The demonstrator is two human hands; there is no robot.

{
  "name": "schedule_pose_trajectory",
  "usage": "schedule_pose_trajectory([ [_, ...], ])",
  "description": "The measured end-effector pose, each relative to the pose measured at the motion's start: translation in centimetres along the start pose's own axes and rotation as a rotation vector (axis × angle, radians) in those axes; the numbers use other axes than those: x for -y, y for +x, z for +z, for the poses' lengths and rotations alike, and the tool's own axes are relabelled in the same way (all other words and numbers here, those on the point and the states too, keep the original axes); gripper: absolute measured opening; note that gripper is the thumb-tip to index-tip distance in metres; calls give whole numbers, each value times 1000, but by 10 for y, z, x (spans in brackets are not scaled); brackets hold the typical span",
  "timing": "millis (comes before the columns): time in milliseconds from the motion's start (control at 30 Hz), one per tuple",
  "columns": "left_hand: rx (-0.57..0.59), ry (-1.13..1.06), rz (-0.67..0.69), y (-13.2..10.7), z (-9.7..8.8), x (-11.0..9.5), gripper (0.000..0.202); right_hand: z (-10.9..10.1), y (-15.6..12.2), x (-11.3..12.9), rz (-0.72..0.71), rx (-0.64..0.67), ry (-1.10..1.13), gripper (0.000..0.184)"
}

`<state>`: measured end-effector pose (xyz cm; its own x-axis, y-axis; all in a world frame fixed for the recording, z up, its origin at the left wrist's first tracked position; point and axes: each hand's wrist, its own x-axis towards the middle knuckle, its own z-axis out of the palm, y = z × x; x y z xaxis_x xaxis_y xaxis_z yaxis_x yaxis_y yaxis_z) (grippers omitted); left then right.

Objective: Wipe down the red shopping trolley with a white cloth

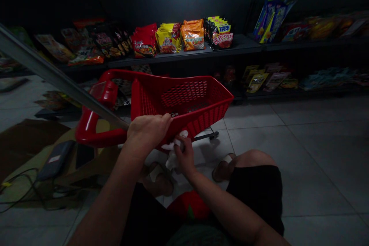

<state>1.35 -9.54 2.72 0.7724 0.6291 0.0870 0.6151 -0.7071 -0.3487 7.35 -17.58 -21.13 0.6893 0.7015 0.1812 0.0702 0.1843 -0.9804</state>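
A red plastic shopping cart [184, 80] stands in front of me, its handle to the left and its perforated basket to the right. My left hand [150, 128] is closed over the near rim of the basket, with its thumb hidden. Lower down, against the basket's near side, my right hand [184, 153] grips a crumpled white cloth [172, 159], perhaps a tissue. Part of the cloth hangs below the fingers, and the fingers partly hide it.
Behind the cart, a dark shelf [184, 55] carries snack packets [193, 36] in rows. A metal pole [66, 80] slants across the left side. At lower left lie cardboard [25, 138], a dark flat device [56, 159] and black cables [33, 188]. Tiled floor [311, 153] extends to the right.
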Motion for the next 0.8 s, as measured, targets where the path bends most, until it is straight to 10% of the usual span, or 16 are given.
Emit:
schedule_pose_trajectory([
  [267,-27,-7,29,-1,-4,-4,42,-16,43,54,-756,337,-699,17],
  [433,-29,6,40,-1,-4,-3,44,-70,99,65,-698,196,-926,11],
  [700,12,3,73,1,-4,-1,40,-107,133,67,-436,-413,-538,23],
  [800,14,30,88,-1,-4,0,40,-83,121,87,-693,-152,-570,29],
])
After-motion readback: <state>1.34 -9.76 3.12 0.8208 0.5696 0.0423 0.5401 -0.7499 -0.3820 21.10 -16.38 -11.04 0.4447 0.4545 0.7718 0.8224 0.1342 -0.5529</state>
